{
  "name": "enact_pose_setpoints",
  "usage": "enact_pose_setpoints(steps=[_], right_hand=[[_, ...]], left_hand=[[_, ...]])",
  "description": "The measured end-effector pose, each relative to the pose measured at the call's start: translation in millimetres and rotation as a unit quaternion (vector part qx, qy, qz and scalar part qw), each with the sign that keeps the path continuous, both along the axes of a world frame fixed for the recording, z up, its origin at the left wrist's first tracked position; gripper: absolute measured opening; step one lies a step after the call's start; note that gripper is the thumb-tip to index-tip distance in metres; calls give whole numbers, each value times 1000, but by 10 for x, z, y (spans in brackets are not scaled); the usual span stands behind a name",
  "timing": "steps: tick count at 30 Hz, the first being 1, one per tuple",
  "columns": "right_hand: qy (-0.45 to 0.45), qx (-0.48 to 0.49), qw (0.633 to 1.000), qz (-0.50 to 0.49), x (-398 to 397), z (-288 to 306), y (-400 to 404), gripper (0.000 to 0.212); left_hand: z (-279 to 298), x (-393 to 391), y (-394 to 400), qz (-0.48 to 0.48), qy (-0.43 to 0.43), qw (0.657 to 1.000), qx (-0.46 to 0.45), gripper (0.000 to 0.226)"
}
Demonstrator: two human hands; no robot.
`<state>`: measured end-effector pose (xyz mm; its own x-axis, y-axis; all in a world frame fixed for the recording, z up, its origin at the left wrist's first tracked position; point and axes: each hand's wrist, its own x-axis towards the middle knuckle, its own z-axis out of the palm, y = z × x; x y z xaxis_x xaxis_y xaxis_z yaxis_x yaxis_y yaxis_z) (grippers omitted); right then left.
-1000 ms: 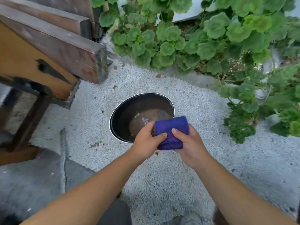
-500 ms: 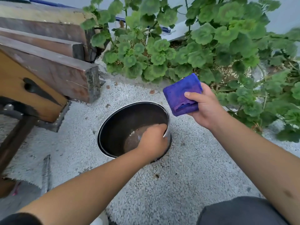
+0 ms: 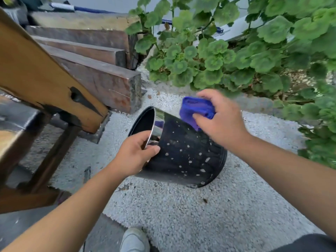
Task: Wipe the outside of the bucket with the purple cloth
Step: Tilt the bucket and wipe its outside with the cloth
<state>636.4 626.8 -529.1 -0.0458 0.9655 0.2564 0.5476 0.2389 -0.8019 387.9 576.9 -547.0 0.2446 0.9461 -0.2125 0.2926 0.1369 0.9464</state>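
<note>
One black bucket (image 3: 183,155), flecked with pale spots, lies tipped on the gravel (image 3: 181,215), mouth toward the timbers. The left hand (image 3: 135,155) pinches its rim; the right hand (image 3: 221,120) clutches the one purple cloth (image 3: 195,108) against its upper side. Three stacked wooden beams (image 3: 101,77) sit behind. No lettering is legible.

- The right hand (image 3: 221,120) is motion-blurred and covers most of the purple cloth (image 3: 195,109) (only its bunched left part shows).
- The left hand (image 3: 135,154) hides part of the bucket (image 3: 185,153) rim; the fingers inside cannot be seen.
- The bucket's far side and base are out of sight.
- A shoe (image 3: 134,240) is cut off by the bottom edge.
</note>
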Motion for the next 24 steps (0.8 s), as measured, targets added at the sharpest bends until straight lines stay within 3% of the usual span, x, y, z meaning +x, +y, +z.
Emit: enact_pose_setpoints(steps=[3,5,7,9,14,19,24], right_hand=[[-105,71,981,145,-416,-146,-26,44],[-136,86,967,199,-608,-309,-102,52],[-153,67,973,156,-801,-458,-166,64],[-132,42,983,119,-946,-513,-222,64],[-126,84,986,73,-1138,-681,-190,34],[-170,51,984,8,-912,-1003,-309,30],[-186,3,981,-60,-605,-1188,-335,31]], left_hand=[[-281,47,-120,43,-12,999,7,31],[-334,119,-173,39,15,992,116,36],[-393,76,-140,36,55,976,209,36],[-462,13,-105,46,101,965,237,39],[-599,-157,-98,78,104,967,220,48],[-659,-336,-104,112,87,974,176,55],[-648,-310,-123,108,97,971,193,58]])
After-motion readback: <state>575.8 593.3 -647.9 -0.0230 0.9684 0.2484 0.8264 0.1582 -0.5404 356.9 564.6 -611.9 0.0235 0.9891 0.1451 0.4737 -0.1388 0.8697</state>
